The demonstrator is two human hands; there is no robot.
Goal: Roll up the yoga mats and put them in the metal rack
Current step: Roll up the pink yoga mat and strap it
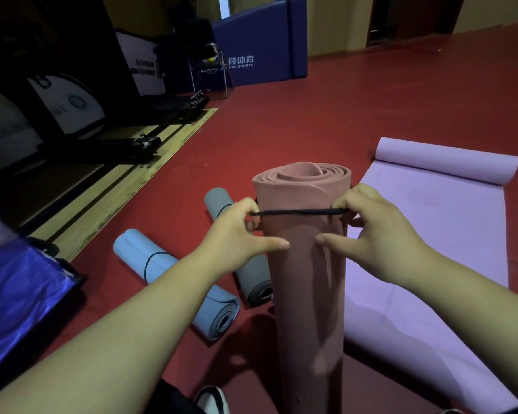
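Your rolled pink foam yoga mat (304, 264) stands upright between your hands, its foot out of view. Your left hand (237, 237) and right hand (377, 234) each pinch one end of a thin black elastic cord (296, 212), fingers curled on it, stretching it across the roll near its top. On the red floor (281, 121), a light-blue rolled mat (162, 270) and a grey rolled mat (253, 279) lie to the left; a lilac mat (431, 234) lies partly unrolled to the right

The pink mat (305, 279) is cut off at the bottom edge and hides part of the grey mat (252, 277).
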